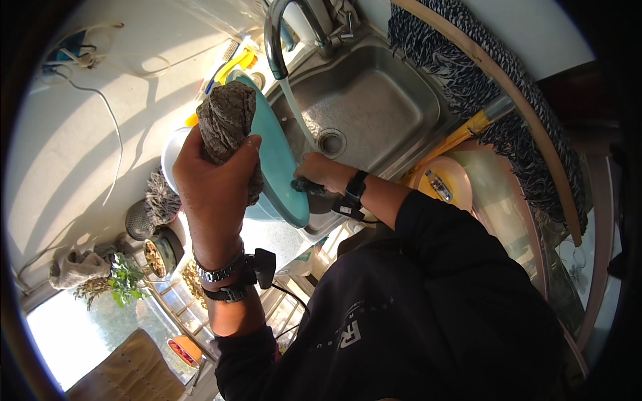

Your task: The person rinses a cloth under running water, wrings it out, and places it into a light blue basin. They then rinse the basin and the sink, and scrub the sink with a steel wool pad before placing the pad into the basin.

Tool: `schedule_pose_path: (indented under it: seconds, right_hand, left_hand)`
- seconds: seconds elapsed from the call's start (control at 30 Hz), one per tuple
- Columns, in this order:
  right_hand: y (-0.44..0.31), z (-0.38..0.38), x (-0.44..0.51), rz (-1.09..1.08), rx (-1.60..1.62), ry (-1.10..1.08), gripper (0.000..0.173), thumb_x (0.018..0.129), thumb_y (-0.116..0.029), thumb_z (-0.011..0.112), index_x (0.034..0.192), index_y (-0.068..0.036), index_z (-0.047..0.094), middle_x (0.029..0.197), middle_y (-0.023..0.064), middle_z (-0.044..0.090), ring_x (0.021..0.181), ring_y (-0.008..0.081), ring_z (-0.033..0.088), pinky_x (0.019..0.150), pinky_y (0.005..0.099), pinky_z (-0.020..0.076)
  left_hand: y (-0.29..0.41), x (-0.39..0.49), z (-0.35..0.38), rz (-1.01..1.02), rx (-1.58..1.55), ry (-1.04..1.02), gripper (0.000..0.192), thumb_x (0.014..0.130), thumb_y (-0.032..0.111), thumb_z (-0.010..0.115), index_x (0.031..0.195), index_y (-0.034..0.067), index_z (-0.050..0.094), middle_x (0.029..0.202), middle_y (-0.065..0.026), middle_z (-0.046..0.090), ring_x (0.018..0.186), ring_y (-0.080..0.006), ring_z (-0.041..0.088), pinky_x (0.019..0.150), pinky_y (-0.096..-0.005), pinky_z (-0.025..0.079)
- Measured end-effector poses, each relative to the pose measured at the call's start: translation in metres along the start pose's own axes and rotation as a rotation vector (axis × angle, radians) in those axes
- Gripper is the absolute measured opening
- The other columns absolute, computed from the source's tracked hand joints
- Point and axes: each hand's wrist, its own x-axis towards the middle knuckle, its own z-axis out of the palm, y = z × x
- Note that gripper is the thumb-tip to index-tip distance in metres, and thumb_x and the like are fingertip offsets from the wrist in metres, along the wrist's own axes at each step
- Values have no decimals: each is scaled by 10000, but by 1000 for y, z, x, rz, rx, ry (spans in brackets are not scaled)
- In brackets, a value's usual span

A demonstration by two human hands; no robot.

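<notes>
A crumpled, wet grey-brown cloth [228, 118] is gripped in my left hand [213, 175], raised above the left side of the sink. My right hand [323, 170] is low over the near side of the steel sink [371, 100], closed on a dark scrubber or cloth [307, 186], which is partly hidden by the fingers. Water runs from the chrome faucet [276, 45] and falls beside the right hand, close to the drain [331, 142]. Between my hands a turquoise plastic basin [273, 150] stands tilted on the left edge of the sink.
Yellow-handled brushes [233, 65] lie behind the basin. A mop with a dark fringe [441, 65] and a yellow handle [451, 138] borders the sink's right side. Below it is a yellow tub [456, 178] holding a small bottle. Leafy greens [123, 280] and a pot [163, 250] are at lower left.
</notes>
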Motion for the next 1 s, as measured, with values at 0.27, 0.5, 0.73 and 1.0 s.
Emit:
schedule_pose_path:
  seconds: [0.27, 0.5, 0.73, 1.0]
  right_hand:
    - [7, -73, -30, -84, -18, 151, 186, 978, -152, 707, 969, 5, 807, 856, 94, 748, 717, 183, 673, 648, 391, 524]
    - [-21, -120, -86, -175, 23, 144, 198, 960, -105, 696, 1074, 27, 790, 945, 64, 789, 776, 144, 701, 746, 311, 548]
    - [-40, -114, -109, -286, 12, 250, 246, 982, -48, 663, 1170, 48, 789, 976, 38, 787, 841, 105, 719, 773, 272, 568]
    - [-60, -110, -114, -337, -126, 270, 297, 986, -18, 639, 1232, 74, 776, 990, 30, 785, 827, 88, 706, 770, 256, 556]
  left_hand:
    - [-40, -22, -54, -155, -100, 77, 334, 951, 105, 874, 1240, -30, 776, 1050, -53, 794, 917, -140, 734, 856, -308, 570]
    - [-121, -40, -62, -286, -43, 6, 350, 986, 196, 885, 1193, -70, 791, 1005, -65, 804, 843, -129, 746, 766, -303, 581]
    - [-195, -62, -45, -218, 208, 157, 781, 919, 498, 946, 1440, -31, 704, 1376, -295, 494, 1311, -417, 545, 1108, -468, 539]
    - [-238, -82, -46, -330, -253, 338, 750, 962, 178, 868, 1577, -76, 521, 1202, -216, 725, 892, -260, 719, 755, -342, 604]
